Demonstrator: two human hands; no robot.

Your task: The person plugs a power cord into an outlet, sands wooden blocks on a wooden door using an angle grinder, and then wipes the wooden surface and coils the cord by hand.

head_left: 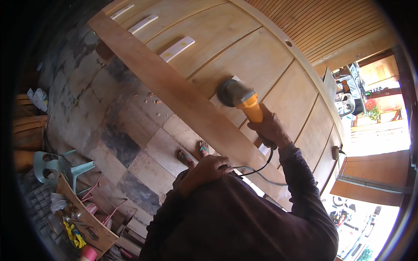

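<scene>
My right hand (271,126) is wrapped round the yellow body of an angle grinder (251,108). The grinder's dark round head (226,92) lies against a large pale wooden panel (274,52), and its top is blurred. A black power cord (261,168) loops from the tool's rear end toward my body. Close to my torso, my left hand (210,167) is closed, with the cord running out at its fingertips. A wide wooden board (174,91) forms the near edge of the work, between the panel and my feet.
Several pale wooden blocks (177,48) rest along the panel's left part. On the stained tile floor (130,143) lie small scraps. A green plastic chair (65,167) and a cluttered wooden table (93,230) stand at lower left. A slatted wooden surface (322,26) is at upper right.
</scene>
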